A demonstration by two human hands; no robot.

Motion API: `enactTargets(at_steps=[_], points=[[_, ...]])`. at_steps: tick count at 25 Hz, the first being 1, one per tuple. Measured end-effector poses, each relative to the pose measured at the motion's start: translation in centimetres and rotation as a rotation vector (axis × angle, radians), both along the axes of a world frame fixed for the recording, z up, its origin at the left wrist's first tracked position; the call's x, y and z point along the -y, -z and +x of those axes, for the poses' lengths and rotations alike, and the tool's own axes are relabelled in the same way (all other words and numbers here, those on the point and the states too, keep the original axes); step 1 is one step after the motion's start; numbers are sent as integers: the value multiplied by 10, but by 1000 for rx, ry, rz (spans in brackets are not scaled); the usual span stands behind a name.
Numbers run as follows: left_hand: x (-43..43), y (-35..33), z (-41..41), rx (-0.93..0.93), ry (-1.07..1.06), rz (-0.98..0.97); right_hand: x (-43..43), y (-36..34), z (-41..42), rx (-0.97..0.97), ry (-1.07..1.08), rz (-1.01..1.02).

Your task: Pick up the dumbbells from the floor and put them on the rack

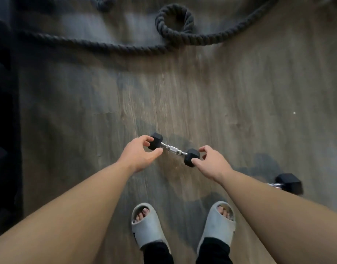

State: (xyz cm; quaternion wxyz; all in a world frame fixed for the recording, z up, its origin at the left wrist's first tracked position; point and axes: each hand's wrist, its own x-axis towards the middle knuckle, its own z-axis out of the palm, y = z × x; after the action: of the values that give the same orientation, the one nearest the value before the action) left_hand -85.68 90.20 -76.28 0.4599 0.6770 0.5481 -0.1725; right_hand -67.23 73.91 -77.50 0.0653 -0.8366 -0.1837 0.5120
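A small dumbbell (173, 149) with black hex heads and a chrome handle lies over the wooden floor in front of my feet. My left hand (139, 153) curls its fingers and thumb around the dumbbell's left head. My right hand (211, 161) pinches the right head between thumb and fingers. A second, larger black hex dumbbell (288, 183) lies on the floor at the right, partly hidden behind my right forearm. No rack is in view.
A thick dark battle rope (175, 21) runs across the floor at the top and forms a loop. A dark mat or equipment edge (6, 130) lines the left side. My feet in grey slides (146, 225) stand below the dumbbell.
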Motion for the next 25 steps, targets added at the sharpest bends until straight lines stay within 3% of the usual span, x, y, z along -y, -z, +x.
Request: enactTargets(at_steps=[8, 13, 19, 25], points=[[-11, 165, 22, -60, 53, 81, -3, 153, -12, 13, 199, -5], [-26, 195, 26, -49, 17, 44, 2, 182, -7, 40, 247, 38], [-11, 116, 4, -23, -104, 14, 11, 115, -22, 51, 278, 80], [-22, -67, -26, -11, -234, 42, -9, -61, -41, 28, 239, 139]])
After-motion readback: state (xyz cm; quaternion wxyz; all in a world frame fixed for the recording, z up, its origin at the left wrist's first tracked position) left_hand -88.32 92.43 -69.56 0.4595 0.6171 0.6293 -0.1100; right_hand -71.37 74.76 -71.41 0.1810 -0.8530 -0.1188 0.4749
